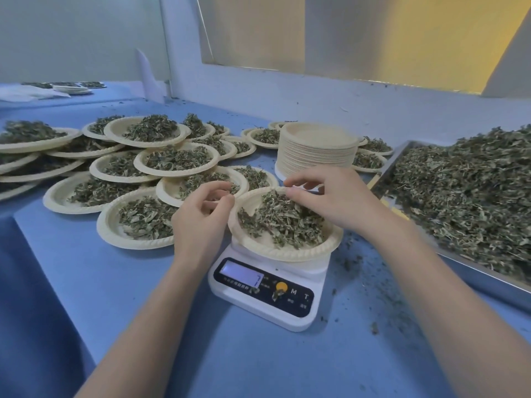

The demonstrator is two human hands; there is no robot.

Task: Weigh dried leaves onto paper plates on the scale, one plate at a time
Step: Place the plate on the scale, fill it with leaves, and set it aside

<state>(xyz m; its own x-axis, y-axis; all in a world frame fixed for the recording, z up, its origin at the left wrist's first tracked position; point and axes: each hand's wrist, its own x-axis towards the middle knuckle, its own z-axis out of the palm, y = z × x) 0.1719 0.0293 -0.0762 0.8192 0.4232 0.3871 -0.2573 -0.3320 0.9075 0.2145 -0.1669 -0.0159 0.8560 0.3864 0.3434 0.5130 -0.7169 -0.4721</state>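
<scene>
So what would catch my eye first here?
Probably the two hands, left and right, at the rim of a leaf-filled plate on the white scale in the middle. Then the crowd of filled plates on the left, and the heaped metal tray on the right.

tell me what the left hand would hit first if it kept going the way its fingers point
Probably the rim of the plate on the scale: the left hand has its curled fingers aimed right at it, though depth is unclear.
</scene>
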